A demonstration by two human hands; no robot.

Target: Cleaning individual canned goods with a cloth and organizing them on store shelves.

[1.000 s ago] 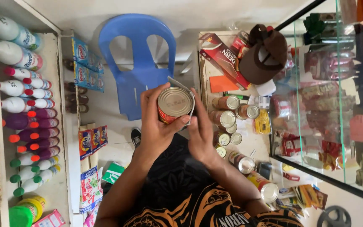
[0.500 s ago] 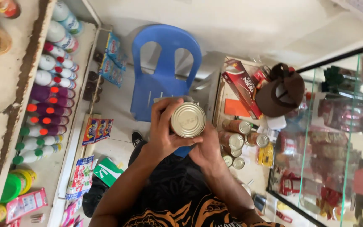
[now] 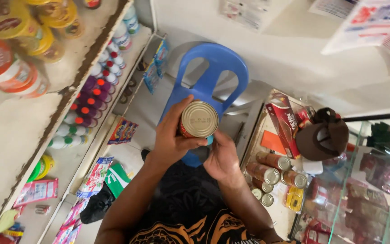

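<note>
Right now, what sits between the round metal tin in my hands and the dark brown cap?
In the head view, a red rectangular carton lies between the round metal tin and the dark brown cap.

Your left hand is raised in front of you, its fingers curled and the thumb lying across to the right. Your right hand sits just beside and slightly lower, palm turned inward and fingers bent. Both forearms rise from below, converging at the wrists.
</note>
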